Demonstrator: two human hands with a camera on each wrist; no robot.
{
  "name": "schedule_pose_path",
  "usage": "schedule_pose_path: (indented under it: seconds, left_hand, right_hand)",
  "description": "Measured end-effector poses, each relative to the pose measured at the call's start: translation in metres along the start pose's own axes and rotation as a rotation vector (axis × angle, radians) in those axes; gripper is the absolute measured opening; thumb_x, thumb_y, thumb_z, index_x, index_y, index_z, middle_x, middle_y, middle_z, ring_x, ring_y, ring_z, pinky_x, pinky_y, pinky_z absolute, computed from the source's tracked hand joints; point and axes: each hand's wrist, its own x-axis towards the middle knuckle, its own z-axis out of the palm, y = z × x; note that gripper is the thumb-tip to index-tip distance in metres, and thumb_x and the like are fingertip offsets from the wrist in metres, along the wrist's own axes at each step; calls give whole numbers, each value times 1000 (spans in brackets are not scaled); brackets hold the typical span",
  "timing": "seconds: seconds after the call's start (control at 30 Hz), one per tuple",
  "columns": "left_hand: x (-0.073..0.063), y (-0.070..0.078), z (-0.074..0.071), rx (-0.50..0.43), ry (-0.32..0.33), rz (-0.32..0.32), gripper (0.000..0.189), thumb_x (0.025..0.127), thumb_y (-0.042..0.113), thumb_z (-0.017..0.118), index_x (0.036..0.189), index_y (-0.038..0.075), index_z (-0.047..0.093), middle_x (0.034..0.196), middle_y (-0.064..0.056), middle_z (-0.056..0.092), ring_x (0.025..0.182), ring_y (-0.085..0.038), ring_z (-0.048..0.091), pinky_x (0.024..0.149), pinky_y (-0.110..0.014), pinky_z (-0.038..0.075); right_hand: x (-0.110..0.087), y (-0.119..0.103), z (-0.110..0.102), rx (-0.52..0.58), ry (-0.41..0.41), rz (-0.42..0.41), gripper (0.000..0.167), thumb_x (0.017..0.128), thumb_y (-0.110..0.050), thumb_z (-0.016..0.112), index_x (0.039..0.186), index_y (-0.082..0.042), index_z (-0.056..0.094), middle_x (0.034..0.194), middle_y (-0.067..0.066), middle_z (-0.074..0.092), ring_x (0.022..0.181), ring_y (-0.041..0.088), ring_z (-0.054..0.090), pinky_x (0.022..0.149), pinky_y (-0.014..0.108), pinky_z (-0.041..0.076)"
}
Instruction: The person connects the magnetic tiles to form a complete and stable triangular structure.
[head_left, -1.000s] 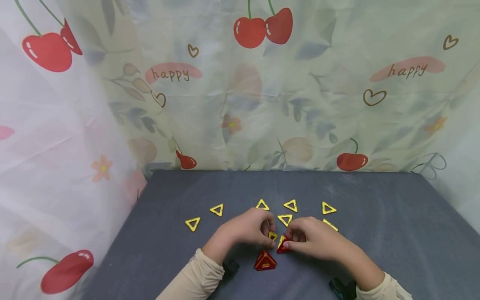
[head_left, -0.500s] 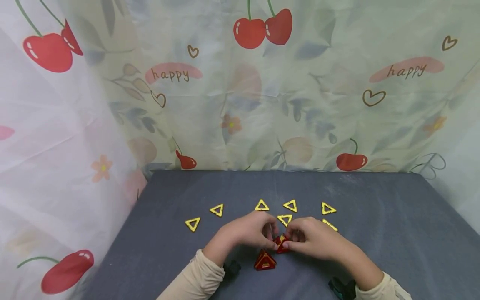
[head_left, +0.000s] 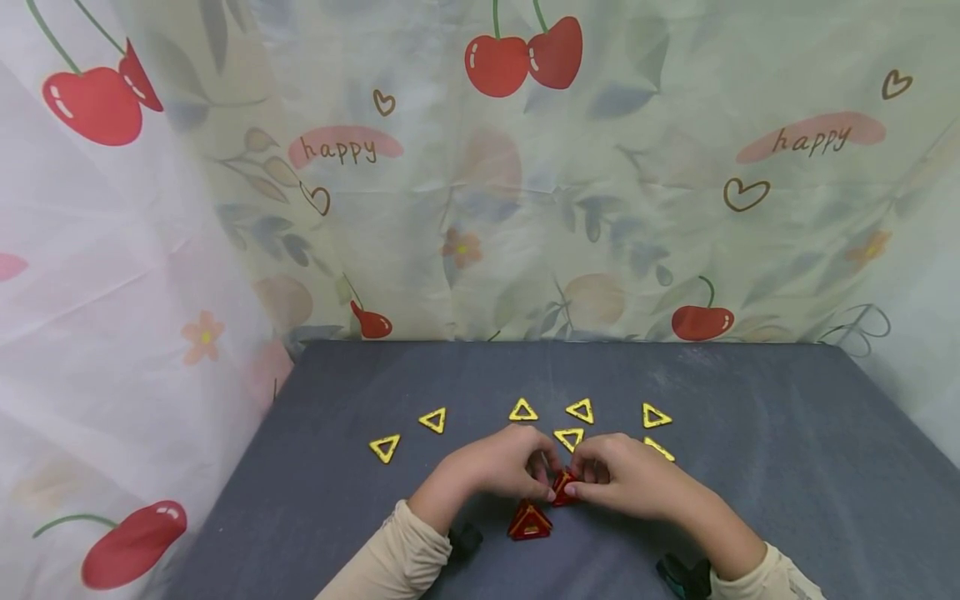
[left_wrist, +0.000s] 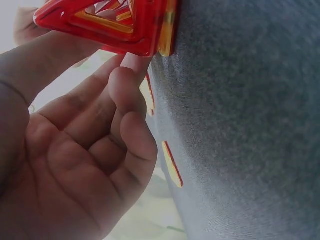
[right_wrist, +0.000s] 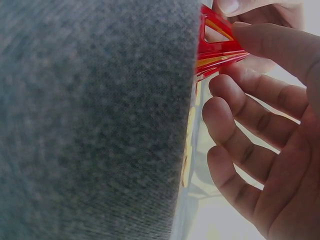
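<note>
Both hands meet at a small red-and-yellow pyramid of triangular magnetic tiles [head_left: 564,490], right of centre on the table. My left hand [head_left: 502,461] pinches its left side between thumb and fingers. From the other side, my right hand [head_left: 637,472] pinches it; the right wrist view shows the right thumb on the pyramid's red face [right_wrist: 212,47] and the other fingers curved below. A second red tile pyramid [head_left: 528,533] stands just nearer to me, below the left fingertips. In the left wrist view that pyramid's red frame [left_wrist: 145,42] covers the left thumb tip.
Several yellow-faced triangular tiles lie flat beyond the hands, including one at far left [head_left: 385,439], one at the back [head_left: 522,417] and one at right [head_left: 648,416]. A patterned cloth [head_left: 517,283] hangs behind the dark grey table [head_left: 337,517].
My left hand has moved slightly right, bringing its tile against the piece in my right hand. The separate pieces now form one pyramid shape. The standing pyramid has stayed in place.
</note>
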Motion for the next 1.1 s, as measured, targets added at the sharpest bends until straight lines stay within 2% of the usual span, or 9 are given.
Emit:
schedule_pose_path:
  seconds: [0.37,0.53,0.7,0.93,1.1]
  left_hand:
    - [1,-1,1,8,1,27,23,89,9,85,110,7,75,82,6,73,70,-3,68,64,-21,55]
    - [-1,-1,-4,24,-10,50,25,87,3,84,110,8,75,89,-1,75,76,-4,67,67,-21,55]
    - [-2,-1,-6,34,-19,40,23,89,1,80,110,8,75,90,0,73,78,-4,66,67,-21,54]
    - [-1,-3,-4,26,-12,-11,22,94,5,78,115,8,73,86,4,68,73,-7,62,66,-22,50]
    - [2,-7,-3,35,3,-26,21,95,9,79,115,11,74,91,2,68,79,-8,61,71,-23,50]
  right_hand:
    - [-1,0,0,29,-21,-10,13,98,-37,78,94,-26,72,77,-14,63,66,0,57,62,24,51]
    - [-1,0,-1,84,-61,-39,11,100,-33,77,97,-24,73,80,-13,65,68,1,59,63,24,52]
    - [-4,1,-8,106,-66,-59,9,101,-32,75,99,-23,75,82,-13,66,70,1,60,65,25,53]
    - [-11,8,-29,59,-10,0,8,101,-30,76,99,-21,75,85,-11,67,72,5,60,66,26,52]
    - [-12,22,-40,-17,5,50,11,98,-31,79,101,-20,75,90,-12,69,76,4,62,68,26,53]
